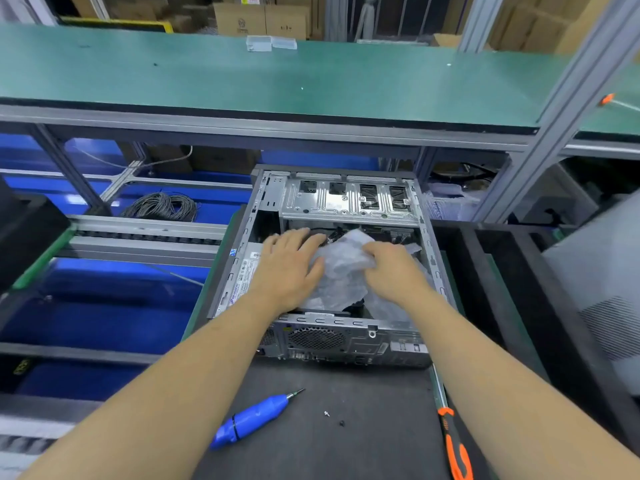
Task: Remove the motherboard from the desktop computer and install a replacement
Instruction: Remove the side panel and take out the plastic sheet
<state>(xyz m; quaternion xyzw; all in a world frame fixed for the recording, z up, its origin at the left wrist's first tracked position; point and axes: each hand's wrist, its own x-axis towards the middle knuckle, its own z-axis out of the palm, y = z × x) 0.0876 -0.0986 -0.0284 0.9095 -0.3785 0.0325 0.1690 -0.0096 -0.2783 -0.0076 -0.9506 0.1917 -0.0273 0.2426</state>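
Note:
An open desktop computer case [346,334] lies on a dark mat, its rear panel toward me and a silver drive cage [346,199] at the far end. A crumpled translucent plastic bag [341,268] sits inside the case and hides whatever lies under it. My left hand [287,265] rests flat on the bag's left side, fingers stretched toward the drive cage. My right hand [393,271] grips the bag's right part, fingers curled into the plastic. The labelled power supply [242,275] lies along the case's left wall.
A blue electric screwdriver [252,419] lies on the mat [363,445] near me, with two small screws [327,414] beside it. An orange-handled screwdriver [453,441] lies to the right. A green shelf [242,74] runs overhead. Blue bins and a cable coil [162,206] sit left.

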